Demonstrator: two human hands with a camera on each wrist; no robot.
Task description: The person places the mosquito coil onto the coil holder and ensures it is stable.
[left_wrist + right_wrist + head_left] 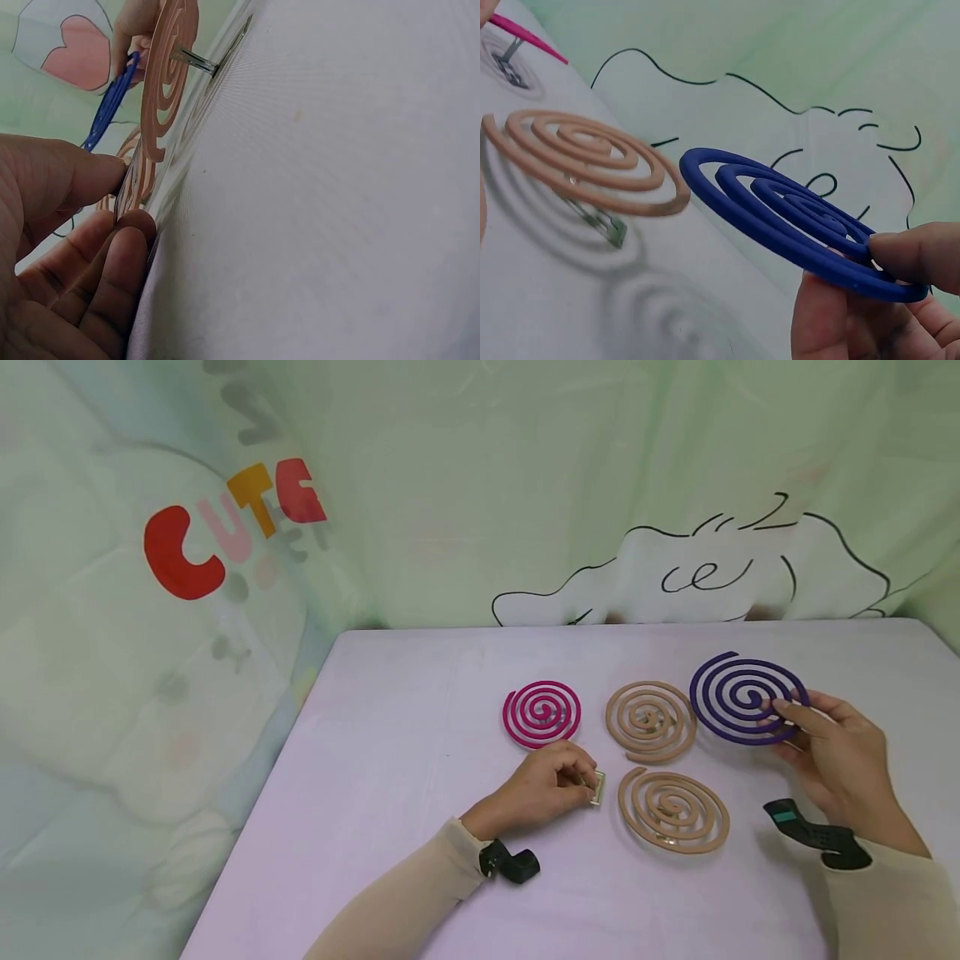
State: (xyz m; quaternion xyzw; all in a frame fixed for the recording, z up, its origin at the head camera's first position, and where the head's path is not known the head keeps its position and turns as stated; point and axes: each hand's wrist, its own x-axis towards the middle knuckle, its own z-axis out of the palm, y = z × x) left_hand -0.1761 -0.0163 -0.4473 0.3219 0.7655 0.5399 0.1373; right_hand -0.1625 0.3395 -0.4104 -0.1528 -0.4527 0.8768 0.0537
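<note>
My right hand (851, 752) pinches the edge of a dark blue mosquito coil (752, 698), thumb on top and fingers beneath. It is held above the table, right of two tan coils. My left hand (534, 789) pinches a small flat metal coil stand (597, 788) near the tabletop, as the left wrist view also shows. Beyond that hand, a pink coil (545, 712) sits raised on a metal stand. The far tan coil (649, 718) and the near tan coil (672, 807) are likewise propped on stands, seen under the far one (615, 231) in the right wrist view.
A pale cloth covers the table (390, 760). Behind it hangs a light green curtain (450, 485) with printed drawings and letters. Black wrist devices (510, 862) are strapped on both arms. The raised coils stand close together at the middle right.
</note>
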